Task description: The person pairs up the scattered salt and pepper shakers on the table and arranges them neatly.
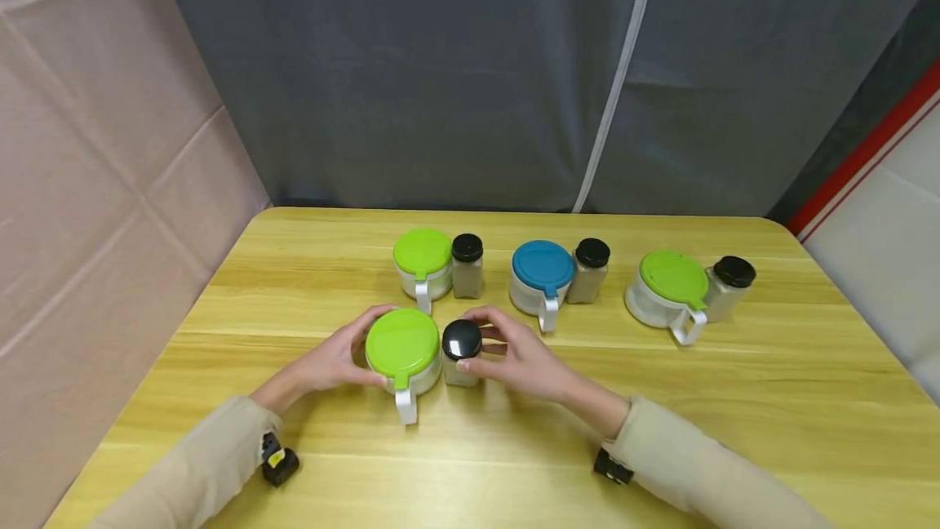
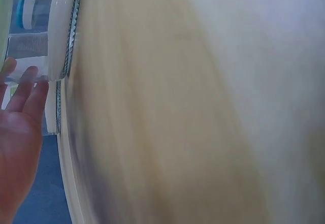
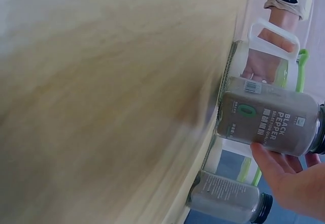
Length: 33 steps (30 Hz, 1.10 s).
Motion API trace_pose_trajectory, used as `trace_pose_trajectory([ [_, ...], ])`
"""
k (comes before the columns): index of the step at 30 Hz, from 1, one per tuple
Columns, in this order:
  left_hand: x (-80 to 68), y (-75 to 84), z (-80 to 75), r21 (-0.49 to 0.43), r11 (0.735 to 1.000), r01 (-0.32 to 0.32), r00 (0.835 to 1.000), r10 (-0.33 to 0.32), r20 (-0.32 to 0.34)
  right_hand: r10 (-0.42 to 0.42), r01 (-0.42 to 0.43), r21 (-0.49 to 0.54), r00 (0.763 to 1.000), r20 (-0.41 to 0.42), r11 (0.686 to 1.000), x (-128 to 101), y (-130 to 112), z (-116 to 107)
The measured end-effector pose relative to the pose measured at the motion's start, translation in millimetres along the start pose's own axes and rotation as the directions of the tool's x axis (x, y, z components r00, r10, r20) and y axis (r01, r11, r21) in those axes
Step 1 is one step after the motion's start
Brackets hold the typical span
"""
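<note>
Your left hand [image 1: 339, 362] cups the near green-lidded jar [image 1: 404, 343], fingers and thumb spread around its left side, while your right hand [image 1: 527, 359] pinches the black pepper bottle [image 3: 266, 116] upright just to that jar's right. You seem to be at the step of lining the two up as a pair, like the blue-lidded jar [image 1: 543, 264] and its black-capped bottle [image 1: 588, 276] beyond it and farther right. The next move probably calls for level bases and a gentle release.

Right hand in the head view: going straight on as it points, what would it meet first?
The right hand would first meet the pepper jar it is touching; beyond that, probably the front green-lidded pot, though depth is unclear.
</note>
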<state>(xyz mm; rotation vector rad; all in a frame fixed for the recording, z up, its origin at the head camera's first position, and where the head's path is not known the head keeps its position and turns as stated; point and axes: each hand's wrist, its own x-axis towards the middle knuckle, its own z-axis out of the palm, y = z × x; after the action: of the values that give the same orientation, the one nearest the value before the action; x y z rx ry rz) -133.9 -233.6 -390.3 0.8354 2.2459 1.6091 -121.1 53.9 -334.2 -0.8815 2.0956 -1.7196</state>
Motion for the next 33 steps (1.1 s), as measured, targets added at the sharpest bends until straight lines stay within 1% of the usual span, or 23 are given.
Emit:
trace_pose_trajectory([
  [4, 0.3, 0.0, -0.1, -0.005, 1.000, 0.007, 1.000, -0.007, 0.001, 0.010, -0.010, 0.002, 1.000, -0.006, 1.000, 1.3, -4.3, 3.3],
  [12, 0.9, -1.0, -0.2, -0.009, 1.000, 0.007, 1.000, -0.007, 0.013, 0.017, -0.016, 0.017, 1.000, -0.016, 1.000, 2.3, -0.9, 5.2],
  [22, 1.9, -0.2, -1.3, -0.018, 1.000, 0.025, 0.999, -0.025, 0.027, 0.035, -0.035, -0.004, 0.999, 0.003, 0.999, 4.2, -1.2, 4.5],
  [30, 0.8, 2.8, -1.5, -0.020, 0.999, 0.037, 0.998, -0.036, 0.042, 0.028, -0.028, -0.032, 1.000, 0.009, 0.999, 3.5, -3.4, 4.4],
  [33, -0.2, 4.4, -4.0, -0.004, 1.000, 0.024, 0.999, -0.023, 0.049, 0.027, -0.027, -0.047, 1.000, 0.007, 0.999, 3.0, -2.9, 3.3],
])
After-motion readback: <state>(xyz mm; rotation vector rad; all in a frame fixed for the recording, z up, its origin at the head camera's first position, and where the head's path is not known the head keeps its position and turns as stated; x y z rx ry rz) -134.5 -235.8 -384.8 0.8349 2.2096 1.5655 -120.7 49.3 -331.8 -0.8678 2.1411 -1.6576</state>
